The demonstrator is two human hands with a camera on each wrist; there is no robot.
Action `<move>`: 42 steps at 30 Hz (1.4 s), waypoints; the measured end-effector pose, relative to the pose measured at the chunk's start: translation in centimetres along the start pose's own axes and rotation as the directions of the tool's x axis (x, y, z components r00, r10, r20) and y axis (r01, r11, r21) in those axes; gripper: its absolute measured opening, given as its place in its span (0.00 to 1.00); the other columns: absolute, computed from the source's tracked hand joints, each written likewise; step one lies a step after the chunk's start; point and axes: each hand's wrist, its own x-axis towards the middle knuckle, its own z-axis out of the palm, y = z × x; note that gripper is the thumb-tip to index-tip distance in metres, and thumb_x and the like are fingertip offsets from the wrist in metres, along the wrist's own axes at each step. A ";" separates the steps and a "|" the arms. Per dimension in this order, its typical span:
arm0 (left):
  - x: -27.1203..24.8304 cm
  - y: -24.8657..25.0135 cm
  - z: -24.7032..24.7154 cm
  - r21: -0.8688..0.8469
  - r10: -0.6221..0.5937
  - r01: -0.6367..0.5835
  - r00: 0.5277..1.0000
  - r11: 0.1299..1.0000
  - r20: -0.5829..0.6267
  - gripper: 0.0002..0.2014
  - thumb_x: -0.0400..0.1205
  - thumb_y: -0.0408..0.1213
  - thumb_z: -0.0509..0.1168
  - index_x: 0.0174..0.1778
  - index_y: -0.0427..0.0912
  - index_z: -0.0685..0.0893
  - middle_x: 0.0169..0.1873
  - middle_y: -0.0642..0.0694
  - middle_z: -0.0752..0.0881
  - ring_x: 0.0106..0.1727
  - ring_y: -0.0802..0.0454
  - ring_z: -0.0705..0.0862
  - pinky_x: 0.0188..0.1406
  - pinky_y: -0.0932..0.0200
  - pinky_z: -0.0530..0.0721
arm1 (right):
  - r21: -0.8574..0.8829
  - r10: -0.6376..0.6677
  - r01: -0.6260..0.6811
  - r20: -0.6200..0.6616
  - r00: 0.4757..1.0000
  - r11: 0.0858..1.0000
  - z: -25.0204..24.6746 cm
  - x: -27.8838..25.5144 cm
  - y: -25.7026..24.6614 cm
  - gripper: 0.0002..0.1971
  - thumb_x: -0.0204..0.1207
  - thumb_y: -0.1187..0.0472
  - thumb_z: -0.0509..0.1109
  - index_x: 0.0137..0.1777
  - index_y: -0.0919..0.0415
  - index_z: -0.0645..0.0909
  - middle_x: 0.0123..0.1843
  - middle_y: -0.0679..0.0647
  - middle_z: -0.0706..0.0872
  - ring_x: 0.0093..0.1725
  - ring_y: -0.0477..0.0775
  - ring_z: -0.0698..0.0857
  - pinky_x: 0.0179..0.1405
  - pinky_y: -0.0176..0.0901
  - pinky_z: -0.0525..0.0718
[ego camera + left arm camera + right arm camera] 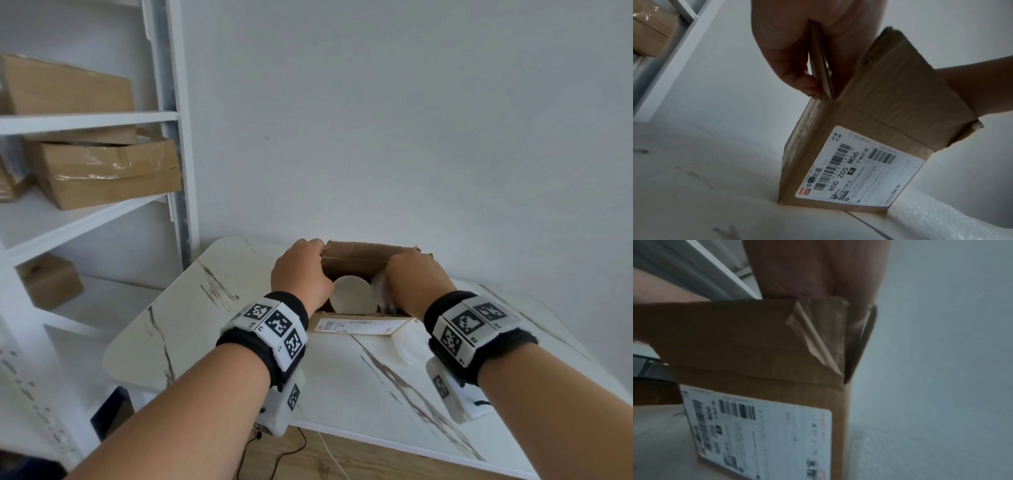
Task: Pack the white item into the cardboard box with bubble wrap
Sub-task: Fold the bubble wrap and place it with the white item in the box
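While the cardboard box stands open at the centre of the head view on the marble table, the left hand pinches the left side flap, thumb outside and fingers curled over its edge. The right hand reaches over the right side flap; its fingers look curled over that edge, though the fingertips are hidden. The white item sits inside the box, its round flat face turned up toward the camera, so its long axis probably runs down into the box. Bubble wrap is tucked just right of it, and more lies on the table at the lower right of the left wrist view. If the flaps are folded down now, the bare top face could rub against cardboard. Loose tape on the front flap might snag.
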 end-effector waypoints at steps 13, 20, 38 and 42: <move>0.2 -0.3 0.2 -0.015 -0.010 0.010 1.000 1.000 -0.006 0.19 0.73 0.29 0.69 0.61 0.42 0.80 0.55 0.45 0.83 0.48 0.47 0.82 0.39 0.60 0.74 | 0.055 -0.016 -0.005 0.383 0.924 0.998 1.8 2.8 -0.9 0.11 0.82 0.62 0.60 0.46 0.63 0.83 0.46 0.56 0.87 0.51 0.58 0.85 0.47 0.42 0.78; 0.2 -0.2 0.3 -0.028 -0.006 0.005 1.000 1.000 -0.006 0.20 0.73 0.29 0.69 0.62 0.43 0.80 0.54 0.45 0.82 0.51 0.45 0.83 0.40 0.59 0.74 | 0.056 0.035 -0.057 0.337 0.941 0.997 1.6 3.2 -1.3 0.11 0.82 0.60 0.61 0.49 0.64 0.84 0.51 0.59 0.87 0.45 0.55 0.80 0.49 0.43 0.80; 0.3 0.0 0.2 -0.057 -0.029 0.029 1.000 0.998 -0.008 0.19 0.71 0.26 0.69 0.58 0.40 0.81 0.49 0.45 0.81 0.43 0.49 0.75 0.39 0.61 0.72 | 0.200 -0.017 -0.042 0.284 0.959 0.979 1.3 1.8 -0.4 0.12 0.78 0.61 0.62 0.37 0.63 0.82 0.38 0.57 0.85 0.41 0.56 0.82 0.42 0.40 0.79; 0.3 -0.1 0.0 -0.107 -0.039 0.041 0.999 0.993 0.029 0.20 0.71 0.26 0.69 0.60 0.40 0.81 0.51 0.45 0.81 0.49 0.46 0.80 0.45 0.58 0.77 | 0.236 -0.020 0.025 -0.024 1.000 0.971 1.1 1.2 -0.2 0.11 0.75 0.62 0.63 0.33 0.54 0.83 0.36 0.51 0.85 0.39 0.54 0.83 0.34 0.39 0.77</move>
